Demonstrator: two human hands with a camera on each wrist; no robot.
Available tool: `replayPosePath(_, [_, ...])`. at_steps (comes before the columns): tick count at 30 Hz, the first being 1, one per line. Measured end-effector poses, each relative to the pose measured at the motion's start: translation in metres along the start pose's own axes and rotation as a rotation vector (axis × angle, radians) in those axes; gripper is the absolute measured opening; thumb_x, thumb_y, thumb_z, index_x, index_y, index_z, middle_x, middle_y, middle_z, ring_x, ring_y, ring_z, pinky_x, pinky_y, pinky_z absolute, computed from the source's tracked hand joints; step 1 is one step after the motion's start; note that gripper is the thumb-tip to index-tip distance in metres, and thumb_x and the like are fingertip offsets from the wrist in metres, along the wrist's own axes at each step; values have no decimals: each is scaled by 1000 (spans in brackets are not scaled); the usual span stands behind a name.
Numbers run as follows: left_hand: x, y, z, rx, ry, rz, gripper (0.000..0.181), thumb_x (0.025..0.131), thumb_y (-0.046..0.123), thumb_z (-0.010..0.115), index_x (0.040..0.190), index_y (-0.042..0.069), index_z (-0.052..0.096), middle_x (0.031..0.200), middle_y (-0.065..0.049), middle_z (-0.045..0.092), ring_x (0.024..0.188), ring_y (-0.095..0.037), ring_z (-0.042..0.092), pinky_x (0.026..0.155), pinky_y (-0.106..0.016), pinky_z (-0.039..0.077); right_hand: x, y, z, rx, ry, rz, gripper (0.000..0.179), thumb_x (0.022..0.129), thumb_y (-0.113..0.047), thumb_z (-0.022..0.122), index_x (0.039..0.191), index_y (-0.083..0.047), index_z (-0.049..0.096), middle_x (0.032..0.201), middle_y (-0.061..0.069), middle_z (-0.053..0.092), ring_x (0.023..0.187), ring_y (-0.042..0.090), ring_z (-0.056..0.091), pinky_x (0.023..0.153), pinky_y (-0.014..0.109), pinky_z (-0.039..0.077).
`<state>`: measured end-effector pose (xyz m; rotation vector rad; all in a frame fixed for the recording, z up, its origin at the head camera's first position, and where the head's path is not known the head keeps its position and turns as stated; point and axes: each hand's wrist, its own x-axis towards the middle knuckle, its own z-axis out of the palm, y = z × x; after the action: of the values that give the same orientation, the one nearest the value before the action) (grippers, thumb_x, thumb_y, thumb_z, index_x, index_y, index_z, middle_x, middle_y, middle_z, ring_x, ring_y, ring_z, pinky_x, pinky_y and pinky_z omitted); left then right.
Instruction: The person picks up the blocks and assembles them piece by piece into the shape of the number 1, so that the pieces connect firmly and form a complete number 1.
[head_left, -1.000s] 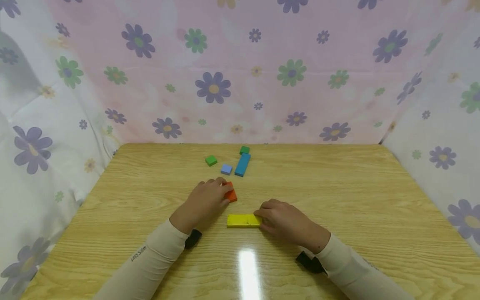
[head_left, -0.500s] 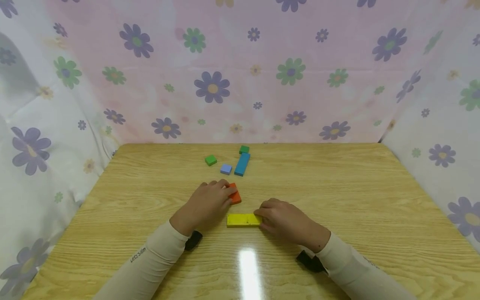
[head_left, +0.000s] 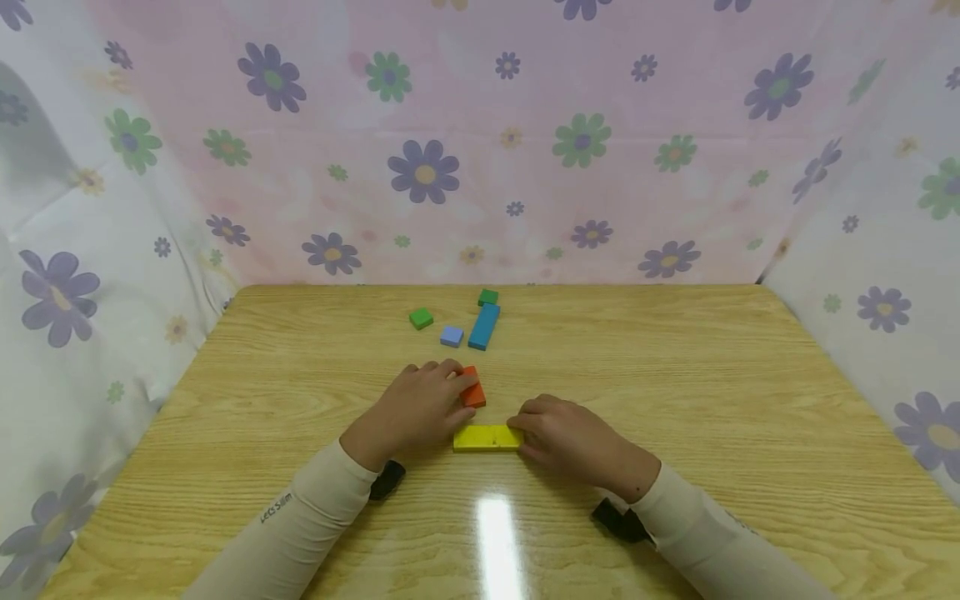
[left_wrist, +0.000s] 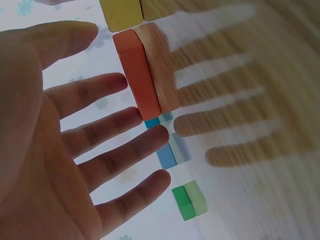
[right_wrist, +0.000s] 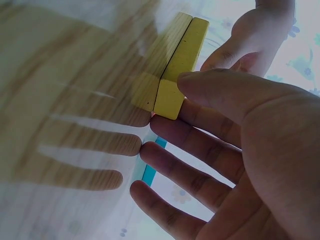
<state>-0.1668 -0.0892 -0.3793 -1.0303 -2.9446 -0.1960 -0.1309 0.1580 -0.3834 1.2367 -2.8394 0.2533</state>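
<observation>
An orange-red block (head_left: 474,395) lies flat near the middle of the table, and the extended fingers of my left hand (head_left: 422,406) touch it from the left. The left wrist view shows those fingers spread at the side of the orange-red block (left_wrist: 140,77), with the thumb apart from it. Just nearer to me is a long yellow block (head_left: 483,438), lying crosswise. My right hand (head_left: 566,440) pinches its right end; in the right wrist view the thumb presses one side of the yellow block (right_wrist: 172,92) and the index finger lies at its end.
Farther back lie a long blue block (head_left: 484,326), a small lavender block (head_left: 452,336), a light green block (head_left: 422,318) and a darker green block (head_left: 488,297) touching the blue one's far end. Flowered cloth (head_left: 480,242) stands along the table's back edge and both sides.
My left hand has moved a little to the right, and the orange-red block has slid right and slightly toward me, closer to the yellow block. The right hand and yellow block have stayed put.
</observation>
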Motion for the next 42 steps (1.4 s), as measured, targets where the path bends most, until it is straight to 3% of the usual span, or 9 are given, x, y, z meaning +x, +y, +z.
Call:
replayPosePath(18, [1, 4, 1, -63, -70, 33, 45, 100, 43, 57, 137, 16, 61, 148, -6, 54, 130, -25, 57, 96, -53, 50, 0, 0, 0, -4, 3, -7, 29, 88, -19, 78, 114, -7, 74, 104, 3, 71, 98, 18, 66, 82, 32, 58])
replayPosePath(28, [1, 6, 1, -75, -63, 38, 43, 98, 43, 58, 133, 19, 63, 147, -5, 55, 128, -25, 59, 98, -53, 49, 1, 1, 1, -9, 5, -9, 30, 88, -20, 78, 114, -7, 74, 103, 3, 70, 96, 17, 66, 80, 30, 58])
replayPosePath(42, [0, 9, 1, -57, -73, 54, 53, 93, 49, 65, 139, 21, 60, 148, -1, 54, 127, -25, 58, 100, -51, 48, 0, 0, -1, -8, 8, -4, 29, 87, -18, 78, 113, -6, 74, 103, 3, 71, 95, 17, 66, 79, 29, 58])
